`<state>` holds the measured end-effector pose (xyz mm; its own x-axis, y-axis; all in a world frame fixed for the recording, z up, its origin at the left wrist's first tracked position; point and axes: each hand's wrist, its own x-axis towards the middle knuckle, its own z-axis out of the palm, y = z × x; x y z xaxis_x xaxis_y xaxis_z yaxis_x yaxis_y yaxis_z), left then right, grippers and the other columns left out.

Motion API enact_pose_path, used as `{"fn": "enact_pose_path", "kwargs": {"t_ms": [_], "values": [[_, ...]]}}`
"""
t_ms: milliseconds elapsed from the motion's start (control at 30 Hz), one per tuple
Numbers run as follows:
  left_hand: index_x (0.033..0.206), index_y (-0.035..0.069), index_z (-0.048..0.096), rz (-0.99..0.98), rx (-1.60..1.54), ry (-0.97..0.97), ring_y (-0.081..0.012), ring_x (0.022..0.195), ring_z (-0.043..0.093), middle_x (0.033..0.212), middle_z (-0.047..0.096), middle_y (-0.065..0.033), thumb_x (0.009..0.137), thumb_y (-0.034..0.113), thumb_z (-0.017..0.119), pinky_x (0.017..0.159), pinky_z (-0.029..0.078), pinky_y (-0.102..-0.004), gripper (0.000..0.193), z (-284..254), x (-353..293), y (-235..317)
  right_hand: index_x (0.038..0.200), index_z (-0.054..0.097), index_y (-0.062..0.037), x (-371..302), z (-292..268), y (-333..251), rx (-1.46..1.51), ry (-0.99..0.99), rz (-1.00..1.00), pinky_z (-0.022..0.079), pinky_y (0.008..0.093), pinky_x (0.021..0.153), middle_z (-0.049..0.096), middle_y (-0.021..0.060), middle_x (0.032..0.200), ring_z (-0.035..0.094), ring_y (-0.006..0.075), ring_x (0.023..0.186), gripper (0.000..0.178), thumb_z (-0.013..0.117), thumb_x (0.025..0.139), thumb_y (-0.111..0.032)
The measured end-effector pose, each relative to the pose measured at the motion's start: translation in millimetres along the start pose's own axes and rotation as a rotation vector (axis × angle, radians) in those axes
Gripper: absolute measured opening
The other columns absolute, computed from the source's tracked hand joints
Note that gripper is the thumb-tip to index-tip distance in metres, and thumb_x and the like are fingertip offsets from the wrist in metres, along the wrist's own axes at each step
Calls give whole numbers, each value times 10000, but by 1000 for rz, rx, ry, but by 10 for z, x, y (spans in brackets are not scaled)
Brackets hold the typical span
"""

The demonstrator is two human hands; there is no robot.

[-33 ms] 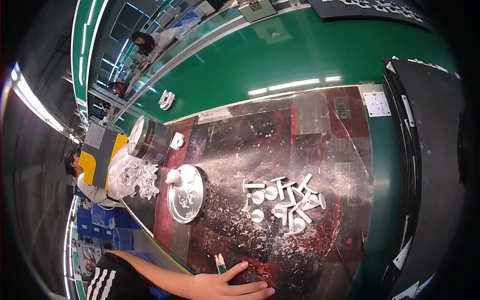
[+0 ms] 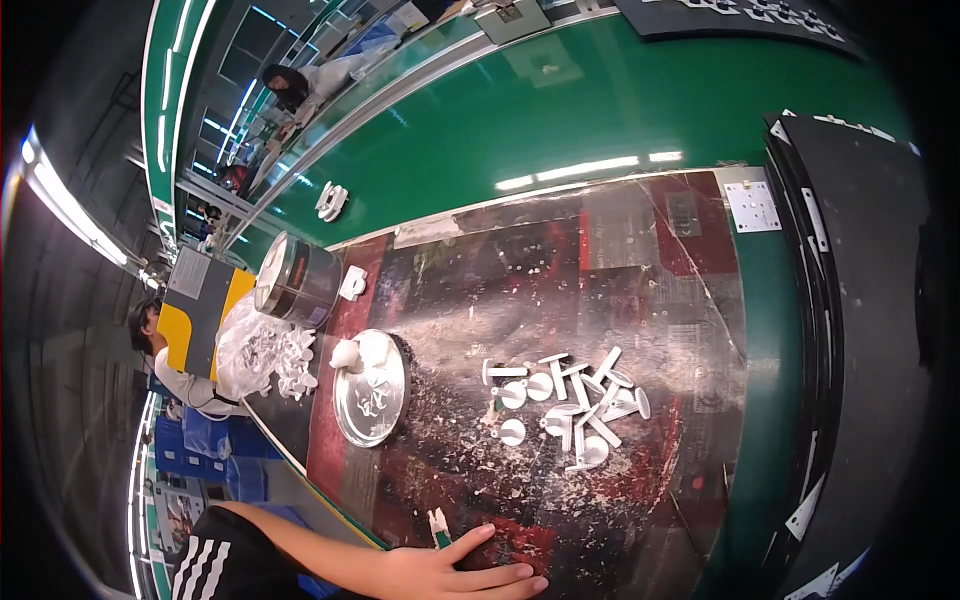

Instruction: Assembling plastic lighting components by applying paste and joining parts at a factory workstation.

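The left hand (image 2: 450, 573) lies on the bench (image 2: 470, 280), fingers loosely spread, and a small pale-tipped tool (image 2: 437, 521) is just beside it toward 11 o'clock, long axis from 11 to 5; whether it is gripped, I cannot tell. Well apart, at 1 o'clock, lie white round-headed parts (image 2: 567, 409). Print on the bench covering is not readable.

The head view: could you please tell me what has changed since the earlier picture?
Nothing visibly moved; the framing differs only very slightly. I see nothing taken hold of or let go. The left hand stays at the lower edge, and the white pieces and the round metal dish stay as they were.
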<state>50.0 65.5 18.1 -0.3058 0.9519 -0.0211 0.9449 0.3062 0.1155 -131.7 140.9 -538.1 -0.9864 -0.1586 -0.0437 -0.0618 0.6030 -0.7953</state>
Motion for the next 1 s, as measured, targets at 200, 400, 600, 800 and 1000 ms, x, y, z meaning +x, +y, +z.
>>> {"fn": "enact_pose_path", "kwargs": {"t_ms": [200, 400, 600, 800, 1000], "values": [[1414, 167, 543, -30, 3, 52, -297, 1317, 566, 1441, 586, -140, 1010, 223, 629, 1105, 420, -702, 416, 20, -10, 24, 1542, 399, -156, 138, -106, 60, -22, 83, -28, 410, 467, 1150, 522, 236, 1466, 474, 393, 1374, 814, 737, 837, -383], [1424, 156, 535, -19, 25, 7, -311, 1332, 560, 1454, 576, -154, 1015, 194, 610, 1118, 422, -686, 417, -4, -27, 43, 1530, 413, -150, 190, -288, 117, -63, 154, -63, 418, 462, 1140, 533, 230, 1451, 486, 385, 1358, 777, 718, 853, -380], [1433, 152, 525, -26, 28, 23, -325, 1347, 551, 1471, 564, -164, 1014, 181, 602, 1120, 422, -685, 426, 10, 1, 42, 1518, 427, -145, 201, -329, 132, -85, 210, -100, 426, 458, 1131, 544, 224, 1436, 499, 376, 1342, 740, 699, 870, -377], [1420, 152, 536, -31, 27, 16, -329, 1354, 548, 1476, 560, -165, 1015, 180, 603, 1123, 423, -681, 412, -6, -42, 53, 1506, 441, -139, 10, -213, 154, -102, 225, -119, 434, 454, 1121, 554, 218, 1422, 511, 368, 1326, 704, 680, 887, -374], [1412, 153, 542, -43, 28, 53, -326, 1351, 549, 1469, 565, -164, 1018, 189, 609, 1121, 424, -683, 401, 27, -17, 21, 1494, 455, -133, -97, -87, 147, -121, 223, -164, 442, 449, 1112, 565, 212, 1407, 523, 359, 1310, 669, 661, 903, -371]]}}
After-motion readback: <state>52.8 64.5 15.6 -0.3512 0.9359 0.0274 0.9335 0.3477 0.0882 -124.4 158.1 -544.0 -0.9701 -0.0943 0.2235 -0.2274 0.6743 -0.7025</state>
